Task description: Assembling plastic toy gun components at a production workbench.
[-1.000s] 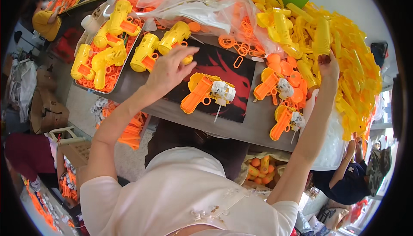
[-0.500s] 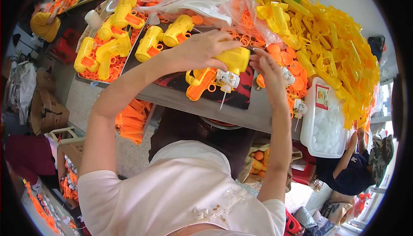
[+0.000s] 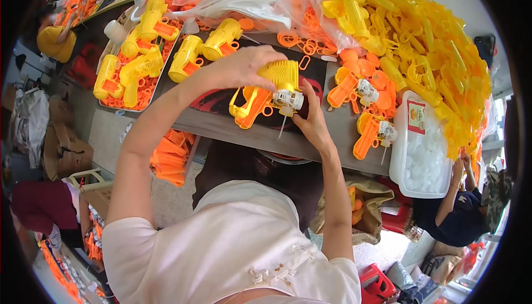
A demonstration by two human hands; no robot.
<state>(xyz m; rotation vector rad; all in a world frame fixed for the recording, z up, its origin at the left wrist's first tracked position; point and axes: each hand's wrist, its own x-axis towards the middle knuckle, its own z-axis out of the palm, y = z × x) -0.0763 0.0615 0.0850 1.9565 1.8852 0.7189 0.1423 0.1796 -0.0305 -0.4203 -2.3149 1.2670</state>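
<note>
Over the dark mat (image 3: pixel 315 72) my left hand (image 3: pixel 244 67) is closed round the yellow barrel shell of a toy gun (image 3: pixel 280 73). Below the shell shows a white round mechanism (image 3: pixel 289 102) with a thin white tube hanging down. The toy's orange handle (image 3: pixel 257 108) and a yellow frame piece point down to the left. My right hand (image 3: pixel 315 122) bends its fingers and thumb about the right side of the shell and mechanism; the exact contact is partly hidden. Two more orange handles with white mechanisms (image 3: pixel 368 135) lie to the right.
Yellow toy guns (image 3: pixel 187 58) stand at left, some in a tray (image 3: pixel 178 37) of orange parts. Yellow shells (image 3: pixel 421 65) are heaped at right, beside orange discs (image 3: pixel 382 87) and a white tub (image 3: pixel 396 171). Plastic bags (image 3: pixel 238 6) lie behind. Other people sit at both sides.
My right hand has come down and left from the shell's right end to beside the white mechanism. The toy and my left hand have shifted slightly left.
</note>
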